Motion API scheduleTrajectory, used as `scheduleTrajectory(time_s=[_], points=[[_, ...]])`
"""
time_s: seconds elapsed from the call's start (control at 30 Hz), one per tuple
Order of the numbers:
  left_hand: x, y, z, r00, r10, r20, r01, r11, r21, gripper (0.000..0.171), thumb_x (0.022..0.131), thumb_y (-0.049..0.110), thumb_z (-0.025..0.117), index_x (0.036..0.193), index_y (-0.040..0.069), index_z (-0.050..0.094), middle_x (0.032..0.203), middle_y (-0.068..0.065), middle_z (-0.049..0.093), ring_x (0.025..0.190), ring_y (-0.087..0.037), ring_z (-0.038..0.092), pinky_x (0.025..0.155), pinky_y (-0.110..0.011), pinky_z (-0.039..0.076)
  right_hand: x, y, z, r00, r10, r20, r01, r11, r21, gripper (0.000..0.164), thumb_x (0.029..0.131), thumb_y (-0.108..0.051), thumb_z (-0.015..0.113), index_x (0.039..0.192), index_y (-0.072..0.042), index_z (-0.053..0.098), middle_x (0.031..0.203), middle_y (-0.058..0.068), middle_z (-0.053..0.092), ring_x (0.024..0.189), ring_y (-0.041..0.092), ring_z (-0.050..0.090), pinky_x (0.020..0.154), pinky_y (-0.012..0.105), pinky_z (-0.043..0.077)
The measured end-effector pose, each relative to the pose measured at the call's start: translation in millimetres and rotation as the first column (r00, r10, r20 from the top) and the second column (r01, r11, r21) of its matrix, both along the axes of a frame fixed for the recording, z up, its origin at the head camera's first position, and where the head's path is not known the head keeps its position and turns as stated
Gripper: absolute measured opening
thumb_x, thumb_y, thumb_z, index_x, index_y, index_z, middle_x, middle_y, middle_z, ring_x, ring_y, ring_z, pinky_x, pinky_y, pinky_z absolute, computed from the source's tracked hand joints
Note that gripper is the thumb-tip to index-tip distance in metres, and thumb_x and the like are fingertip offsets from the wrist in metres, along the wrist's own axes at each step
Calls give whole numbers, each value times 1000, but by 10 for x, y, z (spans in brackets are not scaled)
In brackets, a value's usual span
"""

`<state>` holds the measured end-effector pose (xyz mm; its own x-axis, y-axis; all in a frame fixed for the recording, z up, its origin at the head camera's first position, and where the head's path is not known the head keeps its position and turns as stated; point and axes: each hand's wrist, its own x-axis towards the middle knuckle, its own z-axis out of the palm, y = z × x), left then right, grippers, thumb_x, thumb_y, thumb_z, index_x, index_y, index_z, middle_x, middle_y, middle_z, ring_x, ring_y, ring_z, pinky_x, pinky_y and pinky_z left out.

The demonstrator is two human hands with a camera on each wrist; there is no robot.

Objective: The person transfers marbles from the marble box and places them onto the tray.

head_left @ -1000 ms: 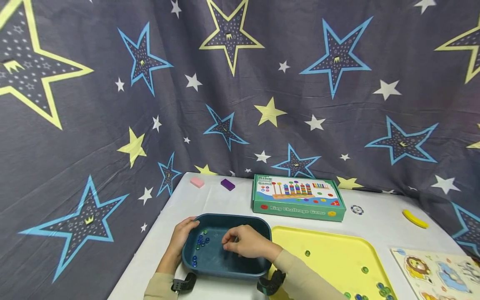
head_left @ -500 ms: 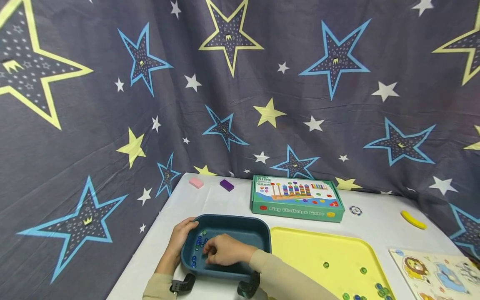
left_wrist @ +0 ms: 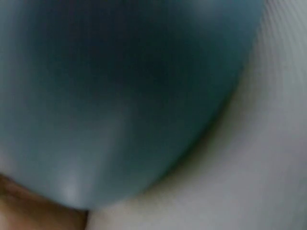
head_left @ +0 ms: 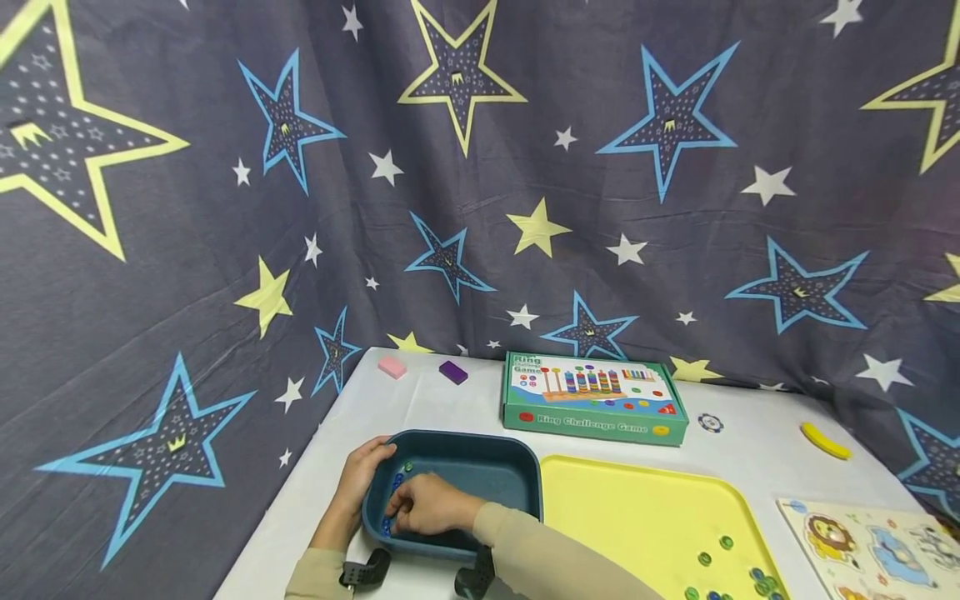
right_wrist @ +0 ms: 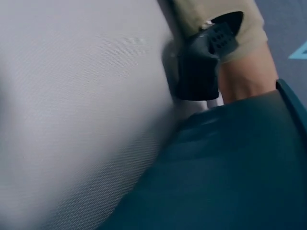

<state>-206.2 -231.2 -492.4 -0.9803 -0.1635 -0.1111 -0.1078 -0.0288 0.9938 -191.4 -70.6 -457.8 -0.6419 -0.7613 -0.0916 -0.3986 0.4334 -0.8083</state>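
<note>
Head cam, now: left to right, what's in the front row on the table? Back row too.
Front: left hand → teal bin → yellow tray → animal board. Back: pink block → purple block → green game box → round chip → curved yellow piece. Right hand omitted: overlaps the bin.

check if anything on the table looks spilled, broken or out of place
Nothing stands out: the visible beads lie inside the dark bin or on the yellow tray, none seen loose on the table, and the green box shows no damage.
</note>
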Motion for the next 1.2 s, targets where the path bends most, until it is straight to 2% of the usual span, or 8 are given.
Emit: scheduleTrajectory(time_s=[0.03,0.13,0.23,0.27,0.47,0.9,1.2], points=[[6,2,3,1000,-1,4,1,1000,3,31,84,22,58,104,0,62,97,-10,64,87,-22,58,72,-30,48,7,-4,-8,1000,5,-14,-5,1000,7,12,74,-5,69,87,-5,69,63,-10,60,55,0,52,60,18,44],[17,6,9,1000,-4,5,4,1000,13,31,84,22,58,105,0,62,97,-10,64,87,-22,58,73,-31,48,26,-16,-29,998,21,-54,-21,1000,12,11,75,-3,66,85,-7,69,65,-11,63,57,-3,55,65,18,46],[22,7,15,1000,-4,5,4,1000,25,31,84,22,58,106,0,62,98,-10,63,87,-22,58,73,-31,48,38,-31,-32,998,36,-58,-36,999,2,11,76,-1,64,85,-6,70,66,-9,64,58,-4,56,64,16,45],[21,7,16,1000,-3,6,3,1000,29,31,84,22,58,106,0,61,98,-10,63,87,-22,59,73,-31,48,39,-38,-34,998,43,-42,-43,999,-8,11,76,0,64,84,-5,70,67,-8,65,58,-4,56,56,16,45],[8,9,11,1000,0,-4,0,1000,26,31,84,23,59,104,-1,62,97,-12,64,84,-22,59,71,-31,48,31,-71,-47,998,28,52,-27,999,-22,8,76,-1,66,82,-5,70,66,-7,65,57,0,57,55,16,44],[1,4,-11,1000,15,-7,-15,1000,25,28,83,21,58,102,0,63,93,-8,64,81,-21,59,68,-29,48,30,-88,-89,996,51,76,-50,999,-17,10,77,-2,65,76,-11,69,62,-10,61,55,0,54,53,17,43],[-2,20,10,999,42,-18,-42,999,-17,27,82,21,60,101,2,65,95,-6,65,86,-17,57,72,-27,45,42,-72,-30,995,83,53,-80,996,-41,9,77,-2,64,77,-10,69,61,-9,60,53,-1,51,52,16,41]])
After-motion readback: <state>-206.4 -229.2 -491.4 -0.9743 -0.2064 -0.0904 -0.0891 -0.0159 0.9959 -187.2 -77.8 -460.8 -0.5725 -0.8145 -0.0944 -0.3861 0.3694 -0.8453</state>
